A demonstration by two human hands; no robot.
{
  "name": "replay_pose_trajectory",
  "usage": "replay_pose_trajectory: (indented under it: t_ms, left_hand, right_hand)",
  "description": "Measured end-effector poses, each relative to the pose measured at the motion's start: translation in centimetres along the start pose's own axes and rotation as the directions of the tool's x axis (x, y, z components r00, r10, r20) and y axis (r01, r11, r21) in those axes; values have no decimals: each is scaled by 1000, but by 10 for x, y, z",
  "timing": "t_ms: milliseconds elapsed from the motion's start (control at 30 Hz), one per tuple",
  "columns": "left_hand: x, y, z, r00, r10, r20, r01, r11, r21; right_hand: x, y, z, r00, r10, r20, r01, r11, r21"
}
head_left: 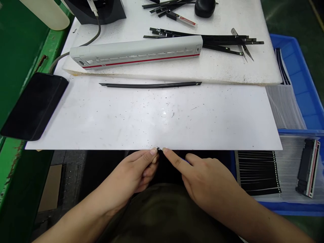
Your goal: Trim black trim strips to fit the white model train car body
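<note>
My left hand and my right hand meet just below the front edge of the white board. Both pinch a tiny dark piece between their fingertips; it is too small to name. Farther up the board lies a long thin black strip. Behind it, on a raised white slab, rests a long white model train body with a red stripe.
Several black strips and tweezers lie on the slab. A black phone sits at the left on the green bench. At the right are blue trays with sheets of black strips and clear bags.
</note>
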State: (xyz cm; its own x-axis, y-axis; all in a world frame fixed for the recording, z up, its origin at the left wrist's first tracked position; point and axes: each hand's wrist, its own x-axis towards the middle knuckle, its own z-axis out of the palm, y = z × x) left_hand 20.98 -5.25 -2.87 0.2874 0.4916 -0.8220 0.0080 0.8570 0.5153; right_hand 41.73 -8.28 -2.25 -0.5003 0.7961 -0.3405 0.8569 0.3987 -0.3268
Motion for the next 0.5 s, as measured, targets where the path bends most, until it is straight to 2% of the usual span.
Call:
replay_pose_trajectory:
  t_ms: [100, 333, 500]
  left_hand:
    - [1, 1, -1, 1000, 4, 28, -4, 1000, -4]
    - [1, 4, 0, 999, 21, 26, -20, 1000, -10]
    - [2, 4, 0, 999, 30, 32, -31, 999, 22]
  right_hand:
    - [0, 0, 2, 1000, 20, 9, -20, 1000, 6]
    - [-4, 3, 2, 998, 61, 2, -61, 986, 153]
    - [-4, 1, 1, 999, 39, 1, -39, 980, 193]
